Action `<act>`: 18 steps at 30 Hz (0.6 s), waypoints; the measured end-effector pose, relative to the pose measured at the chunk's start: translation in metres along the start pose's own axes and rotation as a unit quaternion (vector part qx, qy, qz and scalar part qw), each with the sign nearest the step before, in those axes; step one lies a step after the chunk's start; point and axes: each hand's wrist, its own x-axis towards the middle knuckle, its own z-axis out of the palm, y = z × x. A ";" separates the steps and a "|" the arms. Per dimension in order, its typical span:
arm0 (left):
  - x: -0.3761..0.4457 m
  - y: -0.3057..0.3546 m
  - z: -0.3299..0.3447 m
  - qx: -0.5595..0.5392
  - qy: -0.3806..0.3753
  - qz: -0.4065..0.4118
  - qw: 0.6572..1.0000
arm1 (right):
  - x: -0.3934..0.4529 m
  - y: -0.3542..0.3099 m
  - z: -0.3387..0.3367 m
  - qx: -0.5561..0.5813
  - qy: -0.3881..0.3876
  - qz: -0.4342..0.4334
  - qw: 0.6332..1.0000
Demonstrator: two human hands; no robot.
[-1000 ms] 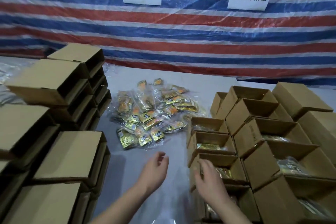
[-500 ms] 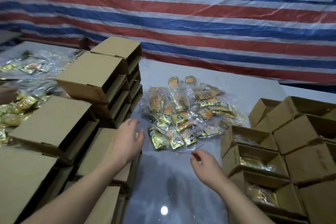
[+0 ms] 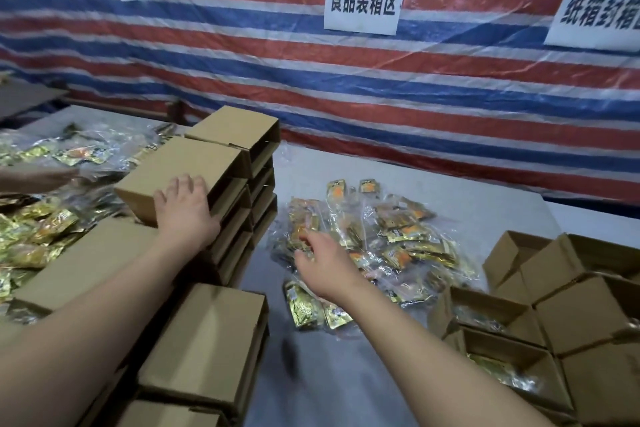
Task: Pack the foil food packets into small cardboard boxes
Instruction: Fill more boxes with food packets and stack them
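Atop the box stack, left hand [image 3: 185, 210] lies flat, fingers straight; right hand [image 3: 325, 262] reaches over packets [image 3: 398, 236], fingers loose, empty.

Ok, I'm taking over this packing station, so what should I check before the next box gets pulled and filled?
1. Left hand on the top brown cardboard box of the stack: ok, fingers resting on its top.
2. Grip on that box firm: cannot tell.
3. Right hand at the pile of gold foil food packets: ok.
4. Packet held: cannot tell, fingers blurred.
5. Bare grey table to set the box on: ok.
6. Filled open boxes clear of the hands: ok.
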 end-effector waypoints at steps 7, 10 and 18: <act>-0.010 -0.004 0.007 -0.022 0.062 -0.011 0.998 | 0.004 -0.001 -0.005 0.000 -0.001 0.006 1.000; -0.015 -0.006 -0.022 -0.030 0.058 -0.033 0.997 | -0.001 0.000 -0.012 0.013 0.010 0.017 1.000; -0.091 -0.003 -0.126 -0.088 0.132 0.053 0.986 | -0.014 -0.015 -0.071 0.049 0.104 0.004 0.993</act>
